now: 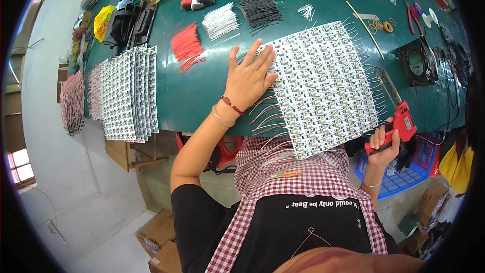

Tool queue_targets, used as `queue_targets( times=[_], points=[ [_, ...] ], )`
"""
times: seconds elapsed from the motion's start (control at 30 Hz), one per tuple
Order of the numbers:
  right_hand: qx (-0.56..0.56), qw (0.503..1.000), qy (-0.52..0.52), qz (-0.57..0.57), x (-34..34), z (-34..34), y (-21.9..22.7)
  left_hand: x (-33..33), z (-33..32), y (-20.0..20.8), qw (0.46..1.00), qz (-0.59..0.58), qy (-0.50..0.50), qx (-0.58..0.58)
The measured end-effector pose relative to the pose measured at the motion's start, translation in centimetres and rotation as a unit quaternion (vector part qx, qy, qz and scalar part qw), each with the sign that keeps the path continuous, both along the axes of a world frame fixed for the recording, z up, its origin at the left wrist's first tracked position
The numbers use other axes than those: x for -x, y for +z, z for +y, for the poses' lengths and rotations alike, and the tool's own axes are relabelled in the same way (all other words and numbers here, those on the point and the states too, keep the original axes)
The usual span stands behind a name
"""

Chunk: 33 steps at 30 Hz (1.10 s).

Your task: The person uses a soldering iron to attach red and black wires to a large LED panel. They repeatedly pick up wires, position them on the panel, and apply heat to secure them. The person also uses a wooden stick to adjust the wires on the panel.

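A white circuit board panel (323, 88) covered with rows of small components lies tilted across the green table's front edge. Red and white wires (268, 116) stick out along its left side, and thin wire ends line its right side. My left hand (250, 78) is open, fingers spread, with its fingertips on the panel's upper left edge. In my right hand (386, 144) is a red soldering gun (404, 121), gripped by its handle. Its metal tip points up and away, just right of the panel.
Red wires (187, 45), white wires (221, 21) and black wires (259, 11) lie in loose piles beyond the panel. Stacked panels (129, 93) overhang the table at left. A small fan (417, 63), red-handled pliers (414, 17) and a thin stick (365, 29) lie to the right.
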State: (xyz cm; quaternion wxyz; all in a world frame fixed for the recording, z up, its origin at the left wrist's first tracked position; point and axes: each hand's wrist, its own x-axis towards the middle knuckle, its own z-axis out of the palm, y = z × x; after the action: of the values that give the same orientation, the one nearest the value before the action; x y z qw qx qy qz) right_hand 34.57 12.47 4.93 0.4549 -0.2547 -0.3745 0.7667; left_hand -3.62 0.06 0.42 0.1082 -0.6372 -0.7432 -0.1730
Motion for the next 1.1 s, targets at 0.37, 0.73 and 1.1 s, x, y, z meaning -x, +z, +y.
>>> queue_targets(
  times=[0.37,0.73,1.1],
  points=[
    [0.013,0.999,-0.026,-0.018,0.5,-0.4,1.0,-0.5,-0.1,0.3,0.999,-0.046,0.001,-0.008],
    [0.007,0.997,0.052,0.055,3.0,0.9,3.5,-0.2,0.3,1.6,0.997,-0.019,0.033,-0.071],
    [-0.009,0.997,0.066,0.038,5.4,1.0,5.0,5.4,11.0,0.1,0.996,-0.058,0.072,-0.017]
  ],
)
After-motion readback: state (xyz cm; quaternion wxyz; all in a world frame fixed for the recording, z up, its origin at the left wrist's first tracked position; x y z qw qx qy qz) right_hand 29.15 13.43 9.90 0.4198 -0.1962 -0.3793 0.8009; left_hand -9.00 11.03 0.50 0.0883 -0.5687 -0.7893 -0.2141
